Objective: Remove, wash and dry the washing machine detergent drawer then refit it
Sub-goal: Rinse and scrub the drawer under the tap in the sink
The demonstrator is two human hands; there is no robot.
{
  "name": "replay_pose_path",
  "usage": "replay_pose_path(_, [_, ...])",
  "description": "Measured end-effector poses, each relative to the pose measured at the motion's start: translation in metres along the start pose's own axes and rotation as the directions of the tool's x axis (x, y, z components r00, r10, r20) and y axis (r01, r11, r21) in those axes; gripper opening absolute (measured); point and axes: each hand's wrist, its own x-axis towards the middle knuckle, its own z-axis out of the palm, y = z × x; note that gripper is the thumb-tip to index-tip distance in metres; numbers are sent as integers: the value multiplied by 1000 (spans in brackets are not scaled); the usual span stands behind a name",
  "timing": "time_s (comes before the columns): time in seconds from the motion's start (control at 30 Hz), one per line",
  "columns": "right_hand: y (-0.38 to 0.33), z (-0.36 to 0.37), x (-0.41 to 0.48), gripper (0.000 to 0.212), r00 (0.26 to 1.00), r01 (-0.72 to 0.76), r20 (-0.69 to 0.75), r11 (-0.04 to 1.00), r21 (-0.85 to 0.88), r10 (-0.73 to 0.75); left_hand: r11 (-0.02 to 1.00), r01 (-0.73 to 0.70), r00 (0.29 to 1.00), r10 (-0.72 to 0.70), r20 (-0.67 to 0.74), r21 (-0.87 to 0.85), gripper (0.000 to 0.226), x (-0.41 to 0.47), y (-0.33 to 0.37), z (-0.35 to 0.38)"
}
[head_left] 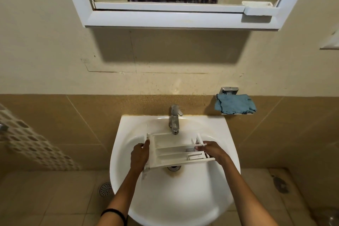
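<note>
The white detergent drawer (172,149) hangs over the bowl of the white sink (176,198), just below the chrome tap (174,119), its compartments facing up. My left hand (140,155) grips its front panel at the left end. My right hand (213,149) holds the right end, fingers curled over the rear wall. No water is visibly running from the tap.
A blue cloth (234,104) lies on a small wall holder right of the tap. A white-framed mirror (170,18) hangs above the sink. The drain (172,168) sits under the drawer. Tiled floor with a round floor drain (105,189) lies at lower left.
</note>
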Motion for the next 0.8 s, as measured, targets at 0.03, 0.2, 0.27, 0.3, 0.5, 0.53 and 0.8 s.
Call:
replay_pose_path(0.03, [0,0,1,14,1000,16,-3,999,-35,-16,1000,11,1000,-11,-5,1,41,0,1,1])
replay_pose_path(0.2, [3,-1,1,18,996,65,-62,994,-89,-71,999,32,999,-31,-25,22,49,1,1,4])
replay_pose_path(0.27, [3,-2,2,15,992,90,-75,989,-116,-99,999,30,999,-29,-29,12,47,2,1,4])
replay_pose_path(0.3, [5,-3,4,13,992,97,-73,986,-134,-107,999,37,999,-37,-30,0,45,2,0,4])
replay_pose_path(0.5, [7,-6,10,10,989,117,-69,980,-161,-129,998,41,999,-41,2,-47,26,-1,-10,4])
replay_pose_path(0.53, [5,-7,11,9,988,130,-63,977,-172,-142,997,43,999,-42,12,-62,24,-3,-14,4])
replay_pose_path(0.8, [4,-11,19,36,989,100,-86,966,-239,-123,962,118,993,-110,47,-246,48,-17,-28,9])
